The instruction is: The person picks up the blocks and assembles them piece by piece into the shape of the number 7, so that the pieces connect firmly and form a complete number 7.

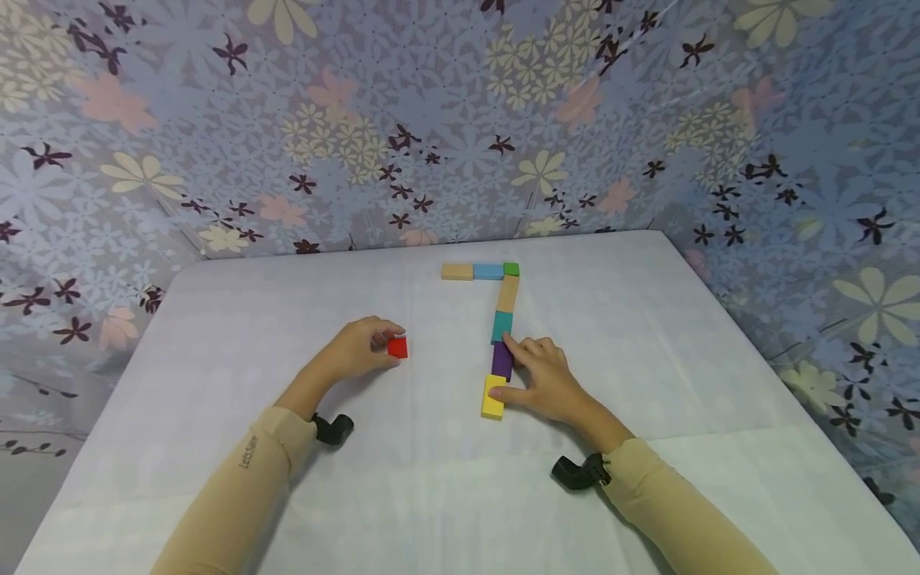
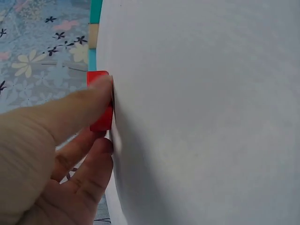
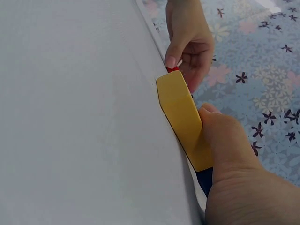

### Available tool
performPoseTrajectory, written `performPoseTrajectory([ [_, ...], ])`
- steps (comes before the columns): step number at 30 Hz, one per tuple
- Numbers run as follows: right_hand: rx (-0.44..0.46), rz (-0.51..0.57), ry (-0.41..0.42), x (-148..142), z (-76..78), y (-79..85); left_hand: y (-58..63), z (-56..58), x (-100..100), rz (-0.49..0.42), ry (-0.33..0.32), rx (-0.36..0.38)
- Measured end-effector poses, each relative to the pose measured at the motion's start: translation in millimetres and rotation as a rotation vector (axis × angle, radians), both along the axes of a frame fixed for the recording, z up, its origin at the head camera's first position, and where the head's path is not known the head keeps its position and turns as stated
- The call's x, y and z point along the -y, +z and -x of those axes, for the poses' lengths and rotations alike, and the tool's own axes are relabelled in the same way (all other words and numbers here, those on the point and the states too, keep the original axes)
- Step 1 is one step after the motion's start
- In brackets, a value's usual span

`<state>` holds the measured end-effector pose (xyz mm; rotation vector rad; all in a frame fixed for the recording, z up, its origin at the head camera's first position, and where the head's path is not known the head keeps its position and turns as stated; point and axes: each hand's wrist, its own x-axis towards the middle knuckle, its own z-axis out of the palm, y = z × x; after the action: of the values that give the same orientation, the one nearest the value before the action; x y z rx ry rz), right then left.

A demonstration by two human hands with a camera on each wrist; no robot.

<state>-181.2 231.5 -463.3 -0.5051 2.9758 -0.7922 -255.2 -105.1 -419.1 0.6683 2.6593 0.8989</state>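
Note:
A small red block (image 1: pixel 398 347) is pinched between the thumb and fingers of my left hand (image 1: pixel 359 348), on the left half of the table. In the left wrist view the thumb covers part of this red block (image 2: pixel 99 123). My right hand (image 1: pixel 548 379) reaches along a row of blocks. Its thumb touches the yellow block (image 1: pixel 493 407) at the near end, and its index fingertip lies where the purple block (image 1: pixel 501 361) meets the teal block (image 1: pixel 502 326). The right wrist view shows the thumb against the side of the yellow block (image 3: pixel 180 117).
Beyond the teal block lie a tan block (image 1: pixel 507 294) and a small green block (image 1: pixel 511 269) at the corner. From there a light blue block (image 1: pixel 489 271) and another tan block (image 1: pixel 457 272) run left. A white cloth (image 1: pixel 402 495) covers the table; floral fabric (image 1: pixel 431 120) hangs behind.

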Motion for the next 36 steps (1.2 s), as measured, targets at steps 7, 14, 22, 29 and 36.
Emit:
performPoseTrajectory([
  [7,-0.011,0.000,-0.001,-1,0.6,0.9,-1.5,3.8,-2,0.007,0.043,0.006],
  [14,-0.005,0.003,-0.005,-2,1.4,1.1,-2.9,7.5,-7,-0.013,0.069,-0.003],
  [22,0.006,-0.008,-0.010,-2,1.9,0.7,-4.6,12.5,-10,-0.053,0.070,-0.035],
  [29,0.002,0.000,-0.005,-1,1.7,1.3,-0.5,22.9,-14,-0.081,0.088,-0.045],
  [36,0.008,0.001,-0.006,1,0.8,1.1,0.5,50.7,-22,-0.095,0.144,-0.027],
])
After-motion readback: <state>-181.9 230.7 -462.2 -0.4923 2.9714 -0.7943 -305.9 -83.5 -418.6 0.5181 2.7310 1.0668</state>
